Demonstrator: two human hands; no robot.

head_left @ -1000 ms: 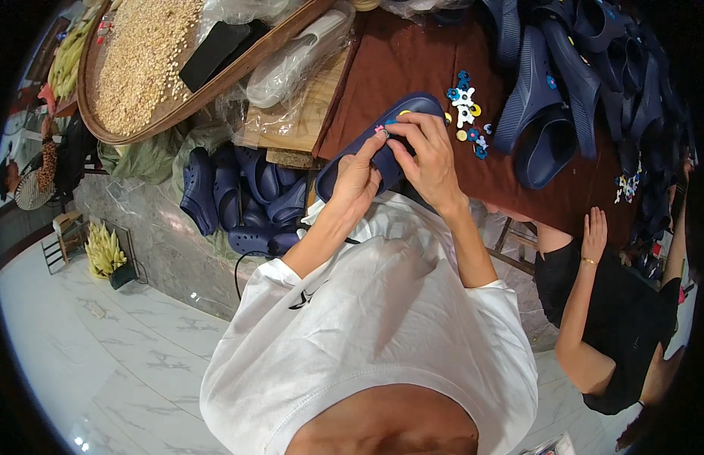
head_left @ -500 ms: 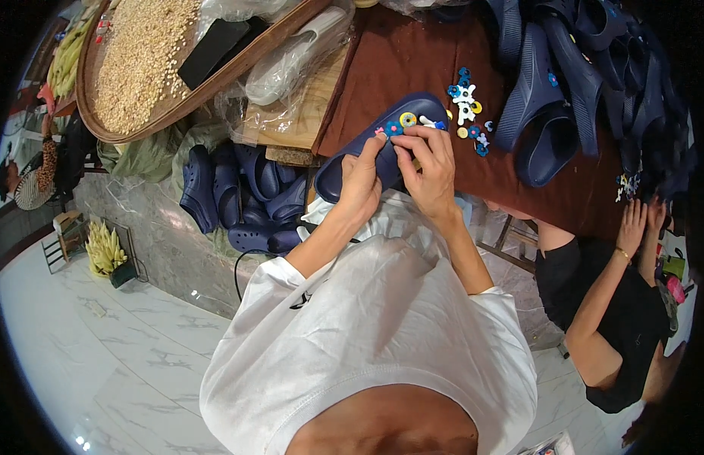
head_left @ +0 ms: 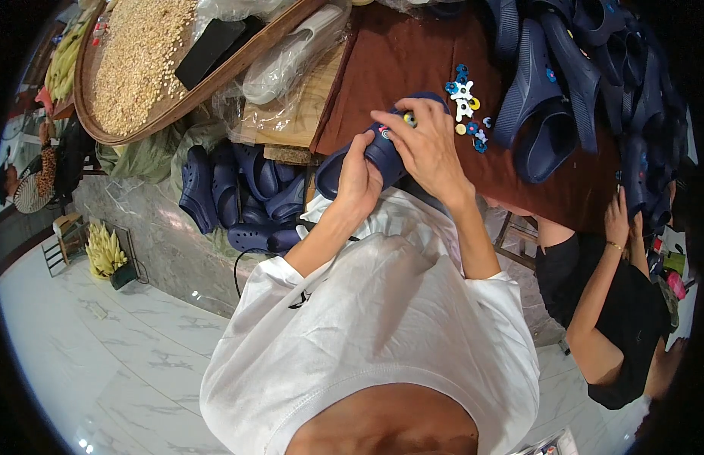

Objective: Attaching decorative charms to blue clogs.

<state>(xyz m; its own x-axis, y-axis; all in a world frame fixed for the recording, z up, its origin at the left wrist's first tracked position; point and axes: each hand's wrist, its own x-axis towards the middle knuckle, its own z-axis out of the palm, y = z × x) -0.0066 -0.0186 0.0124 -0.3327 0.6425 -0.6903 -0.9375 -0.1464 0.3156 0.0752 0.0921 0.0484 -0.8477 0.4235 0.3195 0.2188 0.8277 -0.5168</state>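
Observation:
A dark blue clog (head_left: pixel 383 155) is held in front of my chest, its heel end to the left and its toe pointing up to the right. My left hand (head_left: pixel 359 176) grips its near side, thumb up by the upper. Across the toe end lies my right hand (head_left: pixel 431 148), its fingers bent over the upper. These fingers hide most of the charms there; a yellow round charm (head_left: pixel 409 119) and a small pink-and-white one show between the hands. Loose charms (head_left: pixel 462 100), white, blue and yellow, lie on the brown cloth (head_left: pixel 401 49) just beyond.
Several dark blue clogs (head_left: pixel 530 83) are piled at the right, more (head_left: pixel 249 182) at the left. A woven tray (head_left: pixel 80 98) of pale grains carries a phone (head_left: pixel 215 53). A bagged white clog (head_left: pixel 295 61) lies beside it. At far right another person's hand (head_left: pixel 616 220) touches clogs.
My right hand has gone from pinching at the charms to lying over the toe. The clog has rolled a little in my left hand. The other person now handles a clog at far right.

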